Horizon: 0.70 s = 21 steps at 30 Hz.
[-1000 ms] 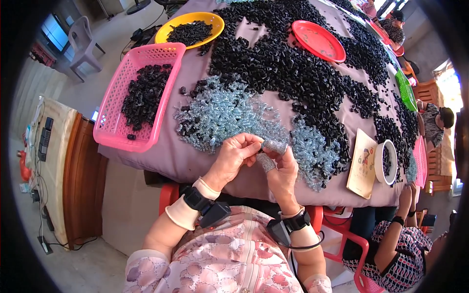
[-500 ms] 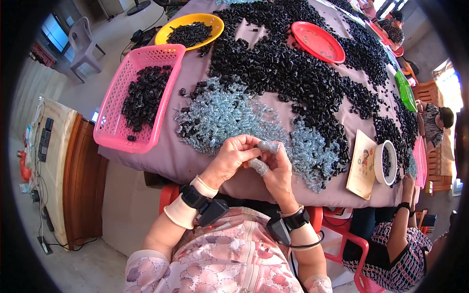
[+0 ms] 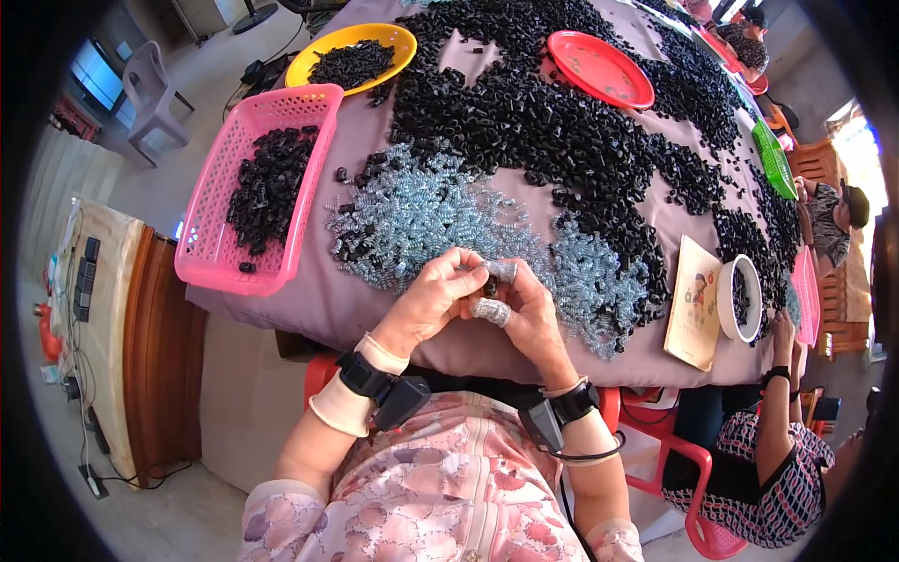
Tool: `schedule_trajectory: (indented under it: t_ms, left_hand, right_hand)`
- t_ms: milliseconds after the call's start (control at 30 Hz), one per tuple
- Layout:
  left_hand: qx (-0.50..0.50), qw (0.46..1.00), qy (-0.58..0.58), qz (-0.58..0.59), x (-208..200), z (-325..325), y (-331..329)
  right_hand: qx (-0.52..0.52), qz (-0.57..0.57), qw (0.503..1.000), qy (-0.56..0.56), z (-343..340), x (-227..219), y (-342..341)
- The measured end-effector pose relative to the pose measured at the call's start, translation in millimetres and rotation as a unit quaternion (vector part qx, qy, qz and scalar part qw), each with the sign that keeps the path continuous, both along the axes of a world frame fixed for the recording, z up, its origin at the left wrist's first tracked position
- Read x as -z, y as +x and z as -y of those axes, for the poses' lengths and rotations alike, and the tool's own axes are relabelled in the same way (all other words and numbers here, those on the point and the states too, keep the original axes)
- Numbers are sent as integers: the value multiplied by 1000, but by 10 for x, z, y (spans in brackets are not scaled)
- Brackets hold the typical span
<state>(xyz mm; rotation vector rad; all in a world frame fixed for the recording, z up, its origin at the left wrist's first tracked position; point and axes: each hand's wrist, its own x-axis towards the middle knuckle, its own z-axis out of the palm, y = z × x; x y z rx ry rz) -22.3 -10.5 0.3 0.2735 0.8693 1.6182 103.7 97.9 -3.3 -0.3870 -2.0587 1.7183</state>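
My left hand point(image 3: 433, 298) and my right hand point(image 3: 532, 314) meet over the near edge of the table. Both are closed in a pinch on a small black plastic piece point(image 3: 490, 288), mostly hidden by the fingers. Grey wrapping covers the thumb and forefinger of my right hand. Whether a spring is also held, I cannot make out. Just beyond the hands lies a heap of small silvery coil springs point(image 3: 421, 211), with a second spring heap point(image 3: 599, 276) to its right. Behind them spreads a broad layer of small black plastic pieces point(image 3: 524, 131).
A pink basket point(image 3: 316, 178) of black pieces stands left, a yellow plate point(image 3: 405, 47) behind it. Farther back is a red plate point(image 3: 599, 70). To the right are a booklet point(image 3: 695, 304) and a white bowl point(image 3: 726, 304). Another person point(image 3: 749, 468) sits close by on the right.
The fingers have shifted slightly around the black piece, and more of it shows between them. Both hands stay together in nearly the same place. The view has moved a little.
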Motion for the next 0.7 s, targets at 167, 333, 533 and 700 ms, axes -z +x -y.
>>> schedule_trajectory:
  t_ms: [167, 333, 533, 700]
  left_hand:
    - [-37, 998, -19, -36, 68, -19, 59]
    - [-36, 997, -29, -56, 9, -15, 72]
    - [-54, 998, -5, -34, -29, -20, 126]
    - [-58, 998, 7, -28, 36, -13, 110]
  right_hand:
    - [14, -31, 999, 0, 44, 10, -23]
    - [45, -24, 995, 82, 80, -35, -13]
    - [97, -58, 991, -77, 202, -50, 12]
    - [128, 0, 986, -106, 222, -46, 40]
